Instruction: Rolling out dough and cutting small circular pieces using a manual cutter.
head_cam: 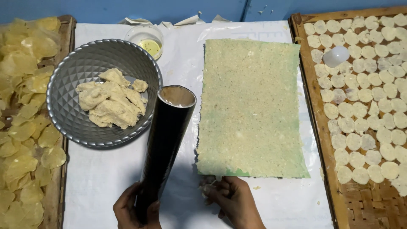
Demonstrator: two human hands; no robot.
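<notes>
Overhead view of a work surface covered by a white sheet [106, 178], read from left to right. At the far left, a woven tray [57, 193] holds a heap of thin, yellow translucent chips [25, 106], overlapping and too many to count. Next, one silver faceted metal bowl [68, 80] contains a single lumpy mass of beige dough [111, 98] pushed toward its right side. Behind the bowl stands one small clear cup [146, 37] with a little yellow liquid at its bottom. At lower centre, the left hand [129, 210] is clasped around the lower end of one black hollow tube [166, 140], which tilts up and away so that its open end lies beside the bowl's rim. To its right, the right hand [232, 199] has its fingers curled at the near edge of one rectangular sheet of rolled-out dough [250, 106], pale green-yellow and flat on the white sheet; dough bits cling to the fingertips. At the far right, a second woven tray [364, 203] carries many small pale cut discs [360, 110] in close rows, and one white rounded cutter cap [336, 56] rests among them.
</notes>
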